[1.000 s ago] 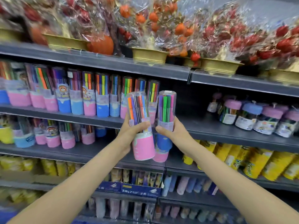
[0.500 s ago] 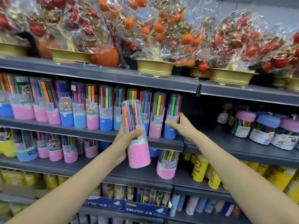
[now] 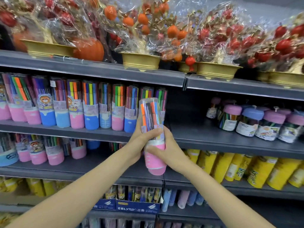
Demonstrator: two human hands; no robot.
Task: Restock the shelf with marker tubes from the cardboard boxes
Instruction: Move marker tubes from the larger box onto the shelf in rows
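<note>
Pink-based clear plastic marker tube (image 3: 152,139) sits upright in my grip, left hand (image 3: 139,140) and right hand (image 3: 166,155) both wrapped around it, near the grey metal shelf (image 3: 213,137) edge.

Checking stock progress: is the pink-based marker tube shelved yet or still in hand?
In hand: the left hand and right hand grip the marker tube, upright, before the shelf.
</note>
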